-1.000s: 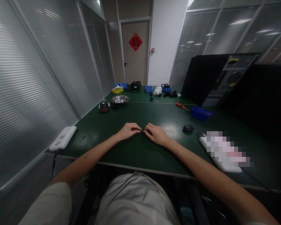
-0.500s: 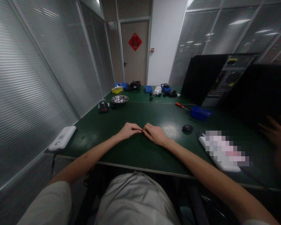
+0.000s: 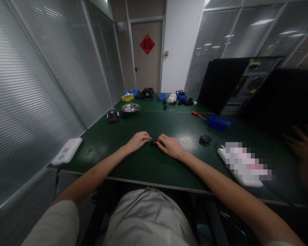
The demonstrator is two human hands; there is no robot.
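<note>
Over the green table point(image 3: 133, 164), my right hand point(image 3: 168, 145) pinches a small black piece point(image 3: 153, 143), whose left end sticks out from the fingertips. My left hand point(image 3: 140, 140) is just left of that piece, a small gap apart from it. Its thumb and fingers are drawn together, and whether anything is between them is too small to tell. A black mouse-like object point(image 3: 205, 139) lies to the right of my right hand.
At the right edge is another person's hand point(image 3: 303, 141), near a computer case point(image 3: 226, 85). A blue tray point(image 3: 219, 123), a screwdriver point(image 3: 196, 114), a metal dish point(image 3: 130, 108), a black box point(image 3: 113, 117) and a white device point(image 3: 67, 151) also stand around.
My left hand has moved left, off the small black piece, which now shows between the hands. My right hand has stayed almost in place, still pinching it.
</note>
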